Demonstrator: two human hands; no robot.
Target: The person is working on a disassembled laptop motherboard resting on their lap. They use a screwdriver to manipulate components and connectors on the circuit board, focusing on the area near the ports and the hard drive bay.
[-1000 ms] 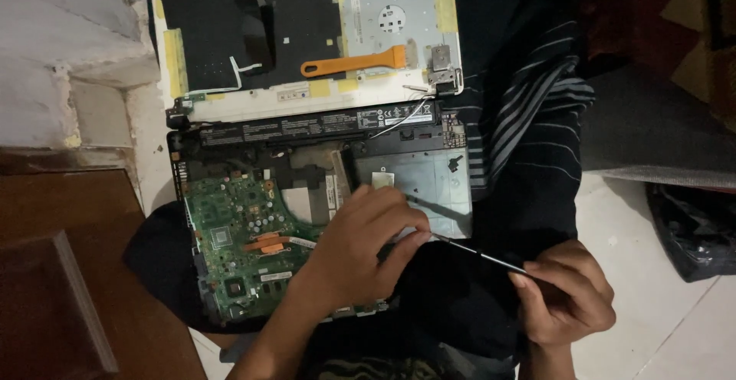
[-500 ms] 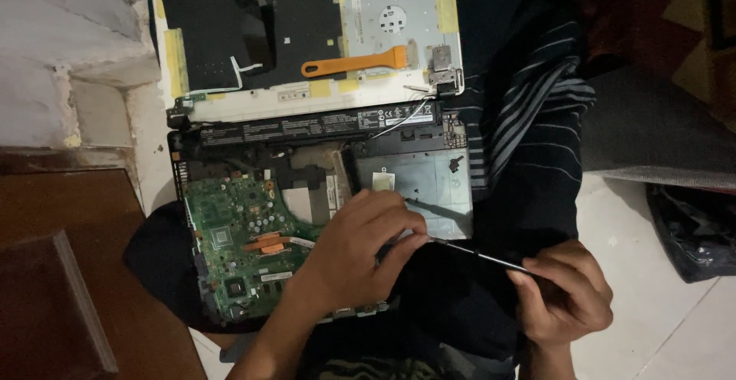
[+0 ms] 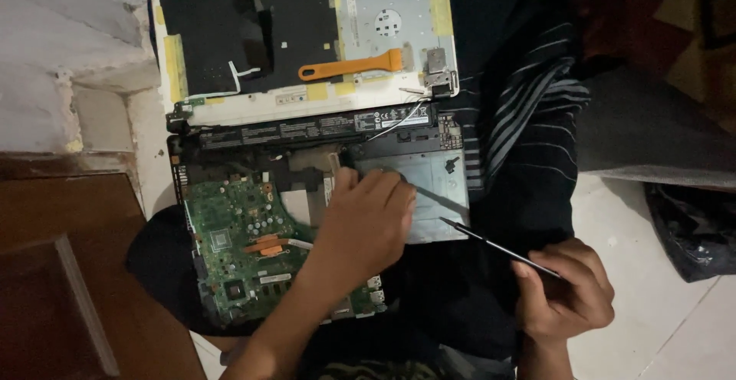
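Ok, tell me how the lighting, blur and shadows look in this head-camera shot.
Head view: dim, uneven light; the silver panel and white floor tiles are brightest, while the dark clothing loses detail in shadow. The left hand over the green circuit board looks slightly soft, as does the thin tool in the right hand. No strong glare.

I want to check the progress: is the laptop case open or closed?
Open: the laptop shows its bare green circuit board, and the left hand rests inside it.

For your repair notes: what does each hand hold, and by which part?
Right hand grips a thin dark metal tool by its rear end; left hand rests on the opened laptop.
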